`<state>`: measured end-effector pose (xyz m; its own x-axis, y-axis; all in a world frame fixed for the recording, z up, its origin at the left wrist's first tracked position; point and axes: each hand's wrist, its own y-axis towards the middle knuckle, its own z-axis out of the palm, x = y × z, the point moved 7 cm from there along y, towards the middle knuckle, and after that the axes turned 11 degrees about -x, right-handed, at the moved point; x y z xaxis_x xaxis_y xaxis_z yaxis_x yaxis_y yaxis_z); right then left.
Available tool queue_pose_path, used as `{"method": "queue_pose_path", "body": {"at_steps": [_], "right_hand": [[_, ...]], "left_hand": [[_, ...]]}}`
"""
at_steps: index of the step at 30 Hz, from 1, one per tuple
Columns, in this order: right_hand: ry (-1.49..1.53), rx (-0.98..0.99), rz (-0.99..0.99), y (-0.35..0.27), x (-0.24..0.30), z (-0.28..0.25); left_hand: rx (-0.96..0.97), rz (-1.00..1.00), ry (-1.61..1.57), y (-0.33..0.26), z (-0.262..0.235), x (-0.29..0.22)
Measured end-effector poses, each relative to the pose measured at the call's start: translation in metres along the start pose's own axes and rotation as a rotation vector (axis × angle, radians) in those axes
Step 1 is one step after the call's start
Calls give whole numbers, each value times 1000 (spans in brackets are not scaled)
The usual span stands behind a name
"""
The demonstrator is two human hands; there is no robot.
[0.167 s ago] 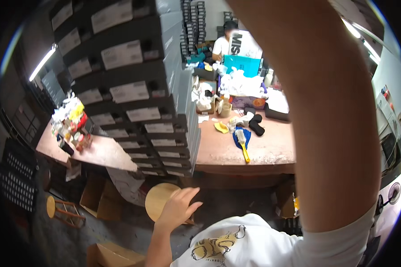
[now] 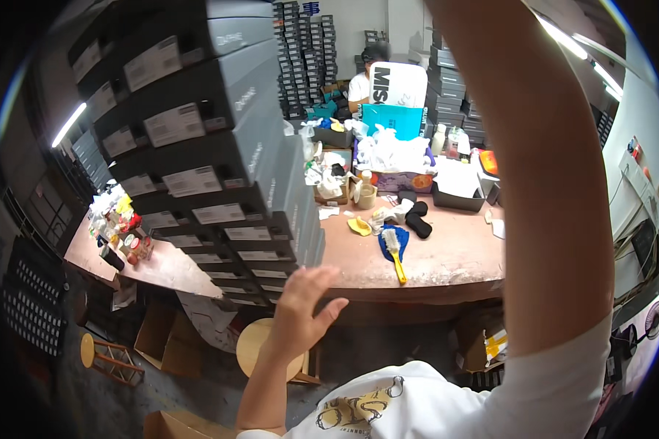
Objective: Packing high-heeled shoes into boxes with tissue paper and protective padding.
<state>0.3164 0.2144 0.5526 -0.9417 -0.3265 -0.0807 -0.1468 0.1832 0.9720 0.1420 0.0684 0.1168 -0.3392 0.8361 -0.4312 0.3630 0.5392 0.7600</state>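
Nearest the camera, the person's left hand [image 2: 300,304] is raised with fingers spread wide and the palm turned toward a tall stack of grey shoe boxes [image 2: 220,168], close to its lower boxes but, as far as can be seen, not touching; the open, flat posture reads as a hand ready to steady the column, not to grip anything. The right arm [image 2: 542,183] rises straight up past the camera and out of the top edge, so the right hand is out of view and its state cannot be told. Below the left hand stands a round wooden stool [image 2: 260,351], beside open cardboard cartons on the floor [image 2: 161,340]. The stack rests at the near corner of a worn pink workbench [image 2: 447,263], label ends facing outward, likely so they can be read. Farther along the bench lie a yellow-handled brush [image 2: 394,252] on a blue cloth and 1 black shoe [image 2: 417,219]. Beyond, a co-worker [image 2: 362,80] sits among more stacked boxes.
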Motion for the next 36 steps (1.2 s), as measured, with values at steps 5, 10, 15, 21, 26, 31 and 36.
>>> {"method": "queue_pose_path", "body": {"at_steps": [5,10,15,21,26,31,36], "right_hand": [[489,81,529,-161,-160,-110],[759,148,690,-441,-214,-69],[560,518,516,-646,-105,-28],[1035,929,661,-770,-59,42],[313,1115,930,-819,-168,148],[72,1163,756,-822,-188,210],[366,1124,791,-817,-210,187]], "left_hand": [[-225,-342,-636,41,87,27],[-338,-671,-1021,24,165,84],[-319,-1192,-1411,-51,285,155],[-257,-1694,-921,-228,302,238],[-181,-1728,-823,-201,278,250],[-149,-1674,-715,-211,287,273],[-141,-1752,-773,-183,303,288]]}}
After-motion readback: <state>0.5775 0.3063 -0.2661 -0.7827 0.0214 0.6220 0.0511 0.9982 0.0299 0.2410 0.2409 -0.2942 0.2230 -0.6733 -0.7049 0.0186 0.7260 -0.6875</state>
